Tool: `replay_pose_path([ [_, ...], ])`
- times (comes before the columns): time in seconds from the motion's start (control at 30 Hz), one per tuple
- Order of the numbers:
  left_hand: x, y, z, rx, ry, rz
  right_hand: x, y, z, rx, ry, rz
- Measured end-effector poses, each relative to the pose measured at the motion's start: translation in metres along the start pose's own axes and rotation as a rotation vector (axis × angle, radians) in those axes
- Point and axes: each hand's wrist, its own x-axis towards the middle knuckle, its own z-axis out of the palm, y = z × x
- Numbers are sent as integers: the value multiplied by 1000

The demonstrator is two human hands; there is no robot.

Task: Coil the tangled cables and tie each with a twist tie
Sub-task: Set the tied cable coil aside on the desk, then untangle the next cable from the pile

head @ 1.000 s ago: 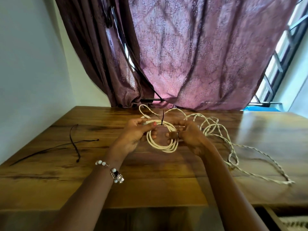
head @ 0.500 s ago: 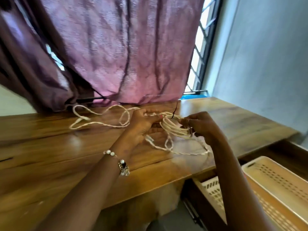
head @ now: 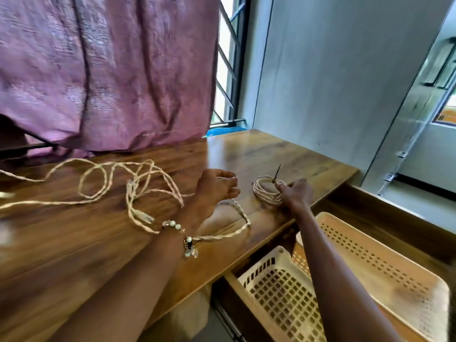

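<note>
small coil of cream twisted cable [head: 267, 193], bound by a black twist tie [head: 276, 173], lies on the brown wooden surface [head: 283, 154]. right hand [head: 296, 193] grips the coil's near rim. left hand [head: 214, 191], left of the coil, is relaxed, holding nothing. loose cream cable [head: 133, 186] lies further left. judgement: light, limp, springy; hold across the bundled strands.

Home room, wooden table [head: 283, 154], purple curtain [head: 111, 70], barred window [head: 228, 58]

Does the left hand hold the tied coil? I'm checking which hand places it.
No: the left hand lies open, apart from the tied coil, which the right hand grips on the table.
</note>
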Motion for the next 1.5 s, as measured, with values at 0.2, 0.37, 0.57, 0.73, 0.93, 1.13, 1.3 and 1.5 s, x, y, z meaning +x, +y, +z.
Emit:
replay_pose_path([
  [0.2,4,-10,-6,-15,59,9,-6,3,-1,62,78,29],
  [0.37,2,-14,-10,28,87,44,-18,1,-14,178,118,47],
  [0.57,-14,-2,-26,70,122,137,-43,-19,-21,201,236,-92],
  [0.73,-45,14,-64,34,202,229,-80,-57,-5,282,29,-389],
  [0.93,-85,18,-138,154,350,377,-148,-110,25,224,-364,-744],
  [1.13,-130,20,-214,294,516,460,-200,-157,77,280,-476,-840],
  [1.3,-140,15,-282,386,663,422,-220,-193,112,327,-257,-795],
  [1.5,-135,9,-332,800,683,422,-233,-236,161,3,-186,-779],
])
